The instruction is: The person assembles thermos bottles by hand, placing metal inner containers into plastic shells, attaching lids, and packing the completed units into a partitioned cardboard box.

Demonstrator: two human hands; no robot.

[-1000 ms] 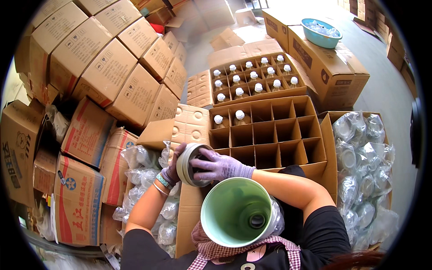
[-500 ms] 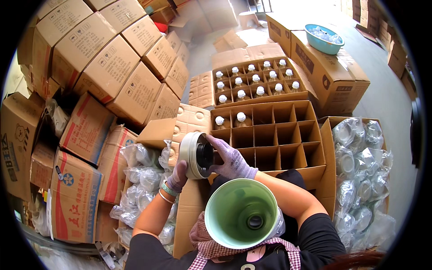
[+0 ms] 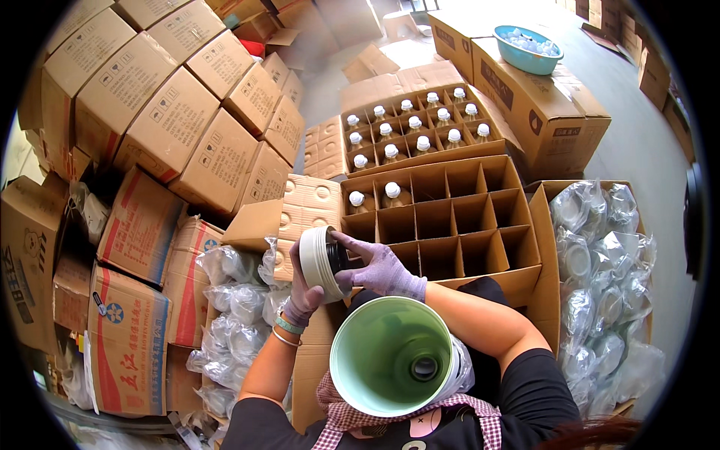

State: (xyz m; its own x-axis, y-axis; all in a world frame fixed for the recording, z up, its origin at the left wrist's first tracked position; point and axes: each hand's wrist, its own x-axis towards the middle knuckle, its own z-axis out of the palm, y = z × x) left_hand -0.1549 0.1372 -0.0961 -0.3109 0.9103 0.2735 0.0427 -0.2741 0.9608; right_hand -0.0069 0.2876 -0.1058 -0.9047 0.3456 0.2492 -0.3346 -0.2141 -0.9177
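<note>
Out in front of my lap, both gloved hands are on a round white screw-ribbed collar (image 3: 318, 264) with a black insert (image 3: 337, 255) in it. My left hand (image 3: 302, 295) is wrapped around the collar's near left side. On the other side my right hand (image 3: 386, 271) has its thumb and fingers closed at the rim and the black insert; the fingertips are partly hidden. Between my forearms stands a pale green tapered vessel (image 3: 341, 379), its wide mouth up and a dark round fitting (image 3: 424, 367) at the bottom.
Ahead sits a divided carton (image 3: 457, 262) with two white-capped bottles; a fuller bottle carton (image 3: 420, 161) lies beyond. Plastic-wrapped clear items (image 3: 592, 270) fill a box at right, with more wrapped items (image 3: 232, 330) at left. Stacked cartons (image 3: 161, 112) rise left. A blue basin (image 3: 529, 56) tops a far box.
The white collar has turned, so its open face and black insert show less. My right fingers have shifted on its rim. The whole view has moved slightly.
</note>
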